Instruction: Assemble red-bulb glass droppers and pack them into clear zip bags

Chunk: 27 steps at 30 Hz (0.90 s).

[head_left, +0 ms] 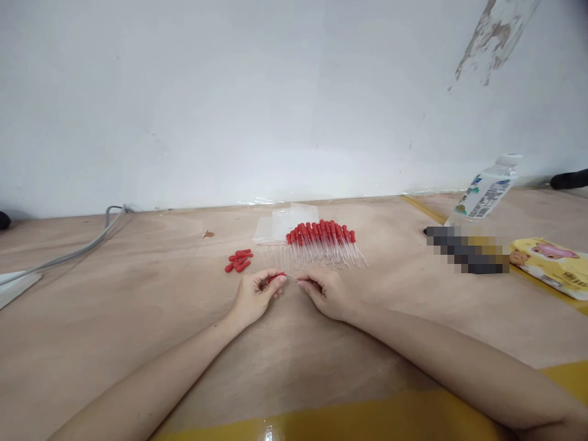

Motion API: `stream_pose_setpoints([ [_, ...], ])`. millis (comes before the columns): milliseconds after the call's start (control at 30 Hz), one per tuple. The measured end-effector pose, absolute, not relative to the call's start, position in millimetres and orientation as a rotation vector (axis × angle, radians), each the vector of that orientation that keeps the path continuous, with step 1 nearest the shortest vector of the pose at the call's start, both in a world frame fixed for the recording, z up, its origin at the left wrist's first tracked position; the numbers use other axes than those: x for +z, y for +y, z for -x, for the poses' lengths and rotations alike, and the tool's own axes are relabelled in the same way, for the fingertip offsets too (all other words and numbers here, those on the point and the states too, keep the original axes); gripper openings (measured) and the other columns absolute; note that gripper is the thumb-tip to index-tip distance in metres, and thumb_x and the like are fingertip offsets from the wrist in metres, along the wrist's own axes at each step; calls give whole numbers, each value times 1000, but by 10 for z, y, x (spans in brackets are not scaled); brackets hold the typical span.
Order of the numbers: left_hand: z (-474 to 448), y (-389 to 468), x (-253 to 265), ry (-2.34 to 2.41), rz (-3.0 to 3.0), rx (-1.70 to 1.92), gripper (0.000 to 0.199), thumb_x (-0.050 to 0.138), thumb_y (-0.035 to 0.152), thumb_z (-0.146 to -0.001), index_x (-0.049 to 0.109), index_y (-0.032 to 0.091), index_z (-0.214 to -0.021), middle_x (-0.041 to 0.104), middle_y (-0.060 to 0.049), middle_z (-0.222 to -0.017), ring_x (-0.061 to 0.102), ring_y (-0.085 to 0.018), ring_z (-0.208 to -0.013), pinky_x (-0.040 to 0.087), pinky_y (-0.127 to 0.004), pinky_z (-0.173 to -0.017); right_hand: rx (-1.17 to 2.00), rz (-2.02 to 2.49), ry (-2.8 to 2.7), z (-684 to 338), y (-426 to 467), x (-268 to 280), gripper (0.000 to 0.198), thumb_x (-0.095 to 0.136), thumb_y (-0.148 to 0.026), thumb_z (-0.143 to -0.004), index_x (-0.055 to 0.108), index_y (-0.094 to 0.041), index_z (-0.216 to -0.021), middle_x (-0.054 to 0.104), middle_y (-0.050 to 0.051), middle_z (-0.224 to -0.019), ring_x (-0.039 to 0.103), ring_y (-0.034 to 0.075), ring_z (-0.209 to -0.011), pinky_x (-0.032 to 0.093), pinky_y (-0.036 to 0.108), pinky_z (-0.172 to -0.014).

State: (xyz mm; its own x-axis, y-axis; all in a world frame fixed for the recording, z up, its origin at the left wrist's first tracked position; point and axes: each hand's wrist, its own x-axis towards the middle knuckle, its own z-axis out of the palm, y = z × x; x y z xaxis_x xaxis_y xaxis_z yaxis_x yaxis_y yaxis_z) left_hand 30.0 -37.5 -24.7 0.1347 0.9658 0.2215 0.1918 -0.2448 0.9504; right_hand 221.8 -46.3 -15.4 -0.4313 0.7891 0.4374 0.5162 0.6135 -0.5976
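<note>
Between thumb and fingers, my left hand (260, 295) pinches a red rubber bulb (277, 277), mostly covered by the fingers. My right hand (327, 293) is closed on a thin clear glass tube (292, 278), whose end meets the bulb. How far the tube sits inside the bulb is hidden. Several loose red bulbs (239, 260) lie just beyond my left hand. Bare clear tubes (274, 257) lie in a row past both hands. To their right is a pile of droppers (326, 242) with red bulbs fitted, bulbs pointing toward the wall.
White sheets (294, 215) lie behind the droppers. At the right stand a tilted plastic bottle (487, 193), a blurred dark object (466, 250) and a yellow packet (551, 266). A grey cable (87, 245) runs along the left, and a white wall (206, 110) rises behind the table.
</note>
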Motion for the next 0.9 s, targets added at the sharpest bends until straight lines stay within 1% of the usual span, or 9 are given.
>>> stream_pose_setpoints([
  [167, -301, -397, -213, 1144, -1603, 1171, 24, 66, 36, -68, 68, 15, -79, 62, 0, -56, 57, -11, -48, 49, -22, -49, 523, 983, -2174, -2261, -404, -167, 23, 41, -27, -88, 63, -21, -90, 65, 1, -83, 57, 13, -77, 43, 26, -71],
  [367, -263, -395, -245, 1076, -1684, 1045, 25, 63, 36, -71, 69, 15, -83, 61, 0, -54, 54, -10, -47, 47, -21, -48, 510, 882, -2275, -2341, -315, -147, 25, 40, -24, -89, 65, -21, -91, 63, 1, -79, 55, 12, -72, 42, 24, -68],
  [433, -260, -401, -252, 1085, -1707, 1013, 24, 63, 36, -72, 69, 15, -83, 60, 0, -52, 53, -10, -45, 46, -21, -47, 444, 886, -2321, -2354, -308, -158, 26, 39, -25, -89, 65, -21, -91, 62, 2, -79, 54, 13, -72, 41, 24, -67],
  [533, -262, -410, -256, 1124, -1759, 1011, 25, 63, 37, -72, 69, 15, -83, 60, 0, -52, 53, -10, -44, 46, -21, -46, 242, 917, -2376, -2354, -324, -187, 26, 39, -24, -89, 64, -21, -93, 61, 4, -81, 53, 14, -74, 39, 25, -68],
  [600, -259, -409, -258, 1157, -1824, 1018, 23, 63, 36, -72, 69, 16, -82, 62, 0, -55, 53, -10, -45, 46, -21, -46, 106, 943, -2399, -2349, -350, -184, 26, 39, -24, -89, 64, -20, -94, 61, 6, -82, 52, 15, -73, 38, 25, -67],
  [667, -249, -401, -258, 1174, -1894, 1024, 22, 64, 36, -72, 70, 19, -84, 65, 0, -59, 55, -11, -47, 47, -22, -48, 45, 972, -2414, -2354, -379, -146, 27, 37, -24, -89, 63, -19, -94, 60, 6, -81, 52, 15, -72, 37, 25, -66],
  [767, -229, -391, -241, 1173, -1956, 1046, 24, 65, 34, -71, 70, 22, -90, 71, -2, -75, 62, -15, -59, 52, -26, -57, 107, 978, -2415, -2390, -400, -61, 23, 39, -26, -88, 58, -17, -98, 60, 7, -87, 53, 15, -75, 38, 25, -66],
  [833, -222, -395, -220, 1178, -1976, 1045, 25, 66, 34, -70, 70, 22, -92, 72, -3, -82, 65, -18, -67, 53, -28, -63, 163, 944, -2424, -2421, -392, -38, 21, 40, -25, -88, 56, -16, -97, 59, 6, -88, 53, 14, -76, 39, 24, -66],
  [900, -222, -409, -199, 1181, -2008, 1027, 22, 66, 33, -71, 71, 22, -89, 72, -4, -83, 65, -19, -68, 53, -28, -64, 163, 916, -2437, -2438, -372, -64, 21, 38, -24, -88, 56, -16, -92, 59, 6, -85, 53, 14, -74, 40, 24, -66],
])
